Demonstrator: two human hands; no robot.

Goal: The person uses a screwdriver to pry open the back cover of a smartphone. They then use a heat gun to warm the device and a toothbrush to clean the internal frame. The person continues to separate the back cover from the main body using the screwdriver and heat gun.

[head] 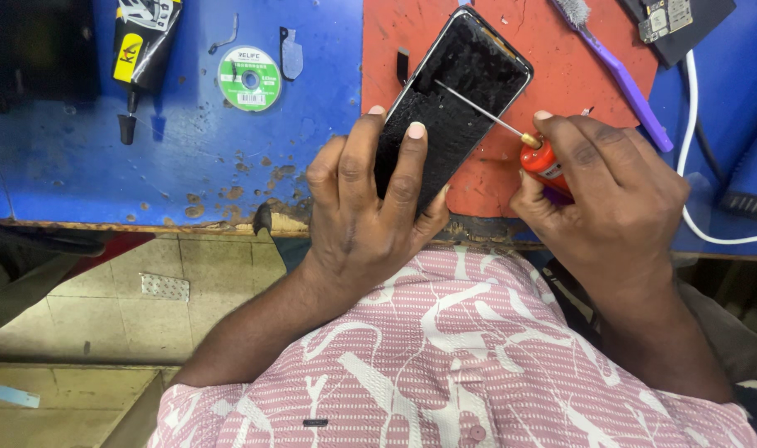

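Left hand (362, 207) fingers pin the phone (453, 104); right hand (611, 187) fingers pinch the needle-tipped bottle (544, 162).

The person wears a short-sleeved shirt (445, 348) in pale pink, its cloth woven with fine rows of small red-pink dashes that give it a ribbed, textured look. Broad white shapes like branching leaves and curved strokes run across it. A small pink button (476, 432) sits low on the front, and a small dark mark lies to the left of it. Both forearms are bare from the sleeve down. The left hand (370, 207) and right hand (611, 187) carry no rings, watch or gloves, and the fingernails are short and unpainted.
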